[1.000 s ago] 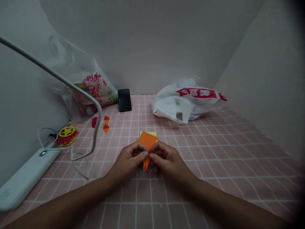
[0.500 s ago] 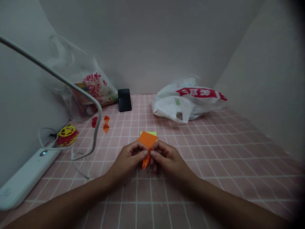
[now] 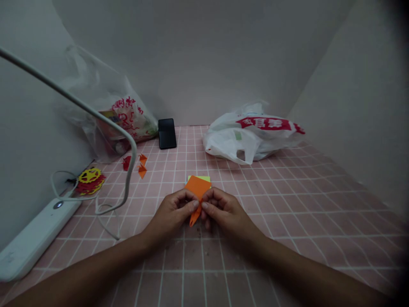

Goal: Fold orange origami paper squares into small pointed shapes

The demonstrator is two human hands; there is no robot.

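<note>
A folded orange paper [image 3: 197,187] is pinched between both hands above the pink tiled table [image 3: 287,204]. My left hand [image 3: 172,213] grips its left side with thumb and fingers closed. My right hand [image 3: 223,211] pinches the right side the same way. A narrow orange point of the paper hangs down between the thumbs. A yellow-green sheet [image 3: 198,178] lies on the table just behind the orange paper.
A lamp base [image 3: 32,238] with its bent arm [image 3: 96,115] and cord stands at left. Yellow and red paper cuttings [image 3: 89,180] and orange scraps [image 3: 141,166] lie near it. A clear bag [image 3: 108,115], a black phone [image 3: 167,133] and a white bag [image 3: 252,136] sit at the back.
The hands stay in place; the hanging orange point has shifted slightly left and looks a little shorter.
</note>
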